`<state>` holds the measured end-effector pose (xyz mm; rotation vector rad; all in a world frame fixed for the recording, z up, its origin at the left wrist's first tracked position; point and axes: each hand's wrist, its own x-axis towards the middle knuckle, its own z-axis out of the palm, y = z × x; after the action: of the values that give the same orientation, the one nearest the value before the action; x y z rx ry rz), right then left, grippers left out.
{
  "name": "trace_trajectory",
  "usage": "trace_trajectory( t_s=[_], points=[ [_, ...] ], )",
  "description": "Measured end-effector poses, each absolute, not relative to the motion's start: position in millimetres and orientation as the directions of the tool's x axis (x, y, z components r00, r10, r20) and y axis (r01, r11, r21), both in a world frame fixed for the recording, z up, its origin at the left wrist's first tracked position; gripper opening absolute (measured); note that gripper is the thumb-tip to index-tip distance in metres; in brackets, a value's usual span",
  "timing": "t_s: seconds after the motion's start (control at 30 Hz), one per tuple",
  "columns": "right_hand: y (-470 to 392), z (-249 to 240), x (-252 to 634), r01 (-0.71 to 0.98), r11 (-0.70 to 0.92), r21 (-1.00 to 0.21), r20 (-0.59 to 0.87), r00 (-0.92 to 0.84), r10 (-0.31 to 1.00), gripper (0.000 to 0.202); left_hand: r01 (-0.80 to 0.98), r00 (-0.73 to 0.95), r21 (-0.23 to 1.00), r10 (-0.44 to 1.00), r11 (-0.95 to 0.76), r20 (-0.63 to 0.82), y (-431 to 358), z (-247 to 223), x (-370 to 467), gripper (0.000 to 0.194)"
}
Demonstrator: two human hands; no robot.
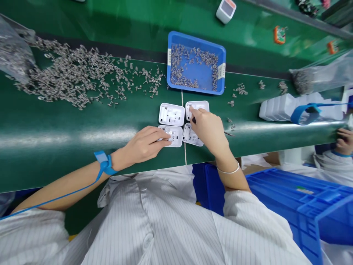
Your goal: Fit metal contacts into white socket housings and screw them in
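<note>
Four... several white plastic housings stand together in two rows on the green bench. My left hand [145, 145] reaches over the lower left housing [178, 140], thumb and fingertips brought close together at its inside; whatever they pinch is too small to make out. My right hand [208, 129] is curled, with a fingertip down inside the upper right housing [203, 105]. A thin dark tool [229, 134] sticks out from under this hand, which partly covers the lower right housing [189, 135]. The upper left housing [171, 115] lies untouched, its inside facing up.
Behind the housings is a blue tray [196, 89] of small metal spring-like parts. A large heap of such parts [74, 73] spreads at left beside a plastic bag [12, 51]. White stacked trays [284, 106] stand at right, near another person's hand [344, 141].
</note>
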<state>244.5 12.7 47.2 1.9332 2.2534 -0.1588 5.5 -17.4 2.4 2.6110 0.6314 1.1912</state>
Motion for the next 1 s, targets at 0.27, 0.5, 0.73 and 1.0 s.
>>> trace_trajectory(
  t_s=[0.27, 0.5, 0.73, 1.0],
  points=[
    [37.5, 49.8, 266.1, 0.946, 0.01, -0.323, -0.017, -0.017, 1.0, 0.027, 0.285, 0.589, 0.35, 0.451, -0.892, 0.671, -16.6, 5.1, 5.1, 0.017],
    [28.4, 50.7, 263.9, 0.931, 0.075, -0.356, -0.007, -0.083, 0.996, 0.031, 0.274, 0.611, 0.363, 0.453, -0.891, 0.65, -18.0, 3.7, 4.2, 0.019],
    [87.2, 55.4, 302.9, 0.943, -0.002, -0.334, 0.105, 0.039, 0.994, 0.025, 0.247, 0.587, 0.371, 0.443, -0.895, 0.678, -18.7, 0.0, 5.0, 0.019],
    [147.3, 49.6, 328.2, 0.932, -0.072, -0.355, -0.208, -0.004, 0.978, 0.01, 0.245, 0.591, 0.382, 0.45, -0.891, 0.669, -17.8, 0.1, 4.4, 0.021]
  ],
)
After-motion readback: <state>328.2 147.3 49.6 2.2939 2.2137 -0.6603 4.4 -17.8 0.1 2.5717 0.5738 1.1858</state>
